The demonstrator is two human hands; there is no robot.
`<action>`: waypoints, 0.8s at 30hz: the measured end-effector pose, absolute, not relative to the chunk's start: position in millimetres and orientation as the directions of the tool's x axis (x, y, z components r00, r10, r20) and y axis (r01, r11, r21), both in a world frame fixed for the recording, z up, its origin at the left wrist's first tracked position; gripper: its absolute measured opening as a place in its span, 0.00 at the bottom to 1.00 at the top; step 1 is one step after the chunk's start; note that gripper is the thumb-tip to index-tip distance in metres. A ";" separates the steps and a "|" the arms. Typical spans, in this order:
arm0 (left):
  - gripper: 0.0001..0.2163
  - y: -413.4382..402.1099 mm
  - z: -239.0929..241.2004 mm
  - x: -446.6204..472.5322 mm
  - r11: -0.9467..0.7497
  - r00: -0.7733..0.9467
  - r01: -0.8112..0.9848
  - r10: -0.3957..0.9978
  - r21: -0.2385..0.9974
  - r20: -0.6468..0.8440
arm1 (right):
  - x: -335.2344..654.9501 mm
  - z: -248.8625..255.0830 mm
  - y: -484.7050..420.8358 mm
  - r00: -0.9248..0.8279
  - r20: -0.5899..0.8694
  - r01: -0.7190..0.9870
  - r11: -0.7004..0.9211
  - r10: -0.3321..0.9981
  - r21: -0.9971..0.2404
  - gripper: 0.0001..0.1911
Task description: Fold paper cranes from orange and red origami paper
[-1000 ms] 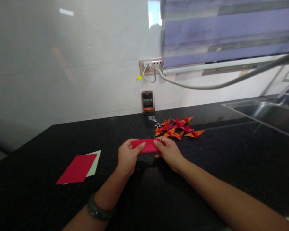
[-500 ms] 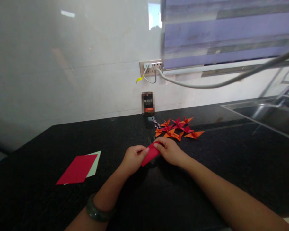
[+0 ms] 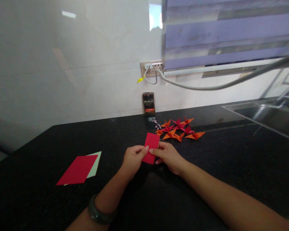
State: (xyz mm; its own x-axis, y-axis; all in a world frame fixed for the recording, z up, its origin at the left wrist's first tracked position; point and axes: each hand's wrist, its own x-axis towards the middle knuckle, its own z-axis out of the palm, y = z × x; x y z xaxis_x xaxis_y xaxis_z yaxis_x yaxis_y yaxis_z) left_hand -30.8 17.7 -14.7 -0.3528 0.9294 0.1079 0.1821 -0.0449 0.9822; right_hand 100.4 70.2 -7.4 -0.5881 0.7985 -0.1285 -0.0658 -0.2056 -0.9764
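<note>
Gap between left hand (image 3: 135,160) and right hand (image 3: 170,156) is filled by folded red paper (image 3: 152,141). Forward passage of the right hand is obstructed by paper birds (image 3: 178,137). An open lane over the desk (image 3: 110,138) is left between left hand and paper sheets (image 3: 78,169). Rightward, free desk is bounded by the sink (image 3: 260,123). Higher up, passage is crossed by a cable (image 3: 207,87).

Red paper rectangle (image 3: 152,141), apparently folded, held with long edges pointing away
</note>
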 end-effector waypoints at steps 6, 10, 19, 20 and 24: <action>0.11 16.4 -12.8 -28.6 -0.041 -0.373 0.134 0.924 0.990 0.089 | 99.5 -7.3 70.2 -0.538 -0.110 -0.086 -0.185 0.835 -0.979 0.08; 0.11 16.5 -10.5 -29.4 -0.035 -0.420 0.094 0.905 0.995 0.072 | 100.7 -7.1 75.3 -0.459 -0.106 -0.086 -0.163 0.882 -0.983 0.10; 0.12 15.8 -11.2 -27.0 0.058 -0.232 0.126 0.972 0.990 -0.028 | 100.4 -11.1 80.5 -0.410 -0.007 -0.166 -0.082 0.912 -0.983 0.09; 0.12 16.1 -11.7 -26.3 0.060 -0.230 0.129 0.973 0.990 -0.029 | 100.9 -11.8 82.0 -0.410 0.018 -0.142 -0.044 0.912 -0.989 0.09; 0.16 20.2 -15.8 -29.1 -0.066 -0.407 0.097 0.908 0.993 0.100 | 106.8 -11.2 87.0 -0.430 0.285 0.139 0.375 0.856 -0.916 0.06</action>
